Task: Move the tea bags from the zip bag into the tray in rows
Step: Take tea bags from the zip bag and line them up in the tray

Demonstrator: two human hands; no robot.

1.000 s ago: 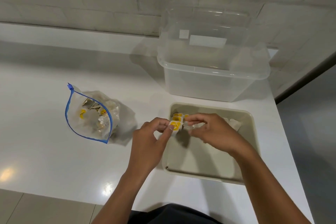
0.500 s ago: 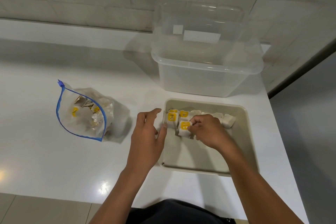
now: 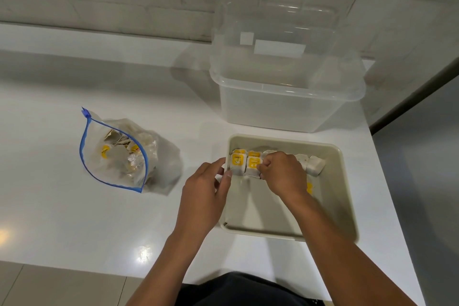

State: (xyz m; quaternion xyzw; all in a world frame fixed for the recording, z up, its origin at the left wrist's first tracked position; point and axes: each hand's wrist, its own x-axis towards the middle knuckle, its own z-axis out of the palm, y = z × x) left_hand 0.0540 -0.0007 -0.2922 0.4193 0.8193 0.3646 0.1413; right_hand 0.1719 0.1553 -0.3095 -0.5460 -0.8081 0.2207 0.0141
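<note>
Two hands at tray (image 3: 342,181), right hand (image 3: 283,174) grip pinching yellow-labelled tea bag (image 3: 253,165), left hand (image 3: 206,194) fingers straight, print unreadable.

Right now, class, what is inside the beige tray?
Tea bags with yellow labels stand in rows along the far wall of the tray. The right hand covers the middle ones, so their count is hidden. The left hand touches the left end.

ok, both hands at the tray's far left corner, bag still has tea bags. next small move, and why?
Probably let go and send the left hand back to the zip bag. The right hand pinches a tea bag already lined up beside its neighbour in the tray; the bag lies open with more inside.
</note>
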